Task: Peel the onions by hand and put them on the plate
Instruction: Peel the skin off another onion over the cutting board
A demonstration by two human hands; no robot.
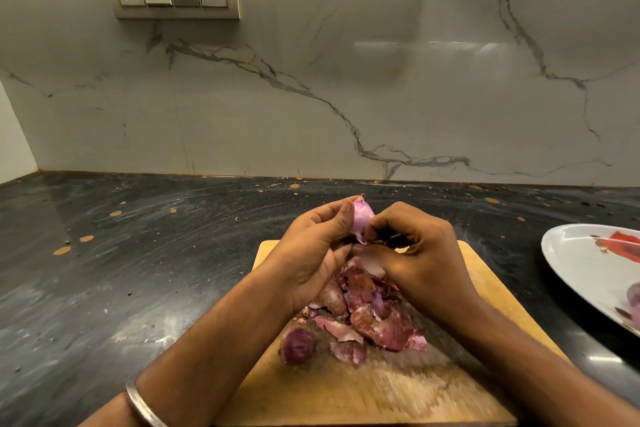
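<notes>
A: Both hands work above the cutting board (pixel 398 388): the left hand (pixel 311 253) cradles the small onion (pixel 362 218), the right hand (pixel 415 253) pinches its loose skin.

B: Light, probably slick; I'd grip the root end. The plate (pixel 581 263) sits right, on the surface (pixel 138 253).

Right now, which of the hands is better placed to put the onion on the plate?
The right hand, probably. The plate lies at the right edge of the view, on that hand's side. The left hand grips the onion, so it would have to cross over the cutting board.
</notes>
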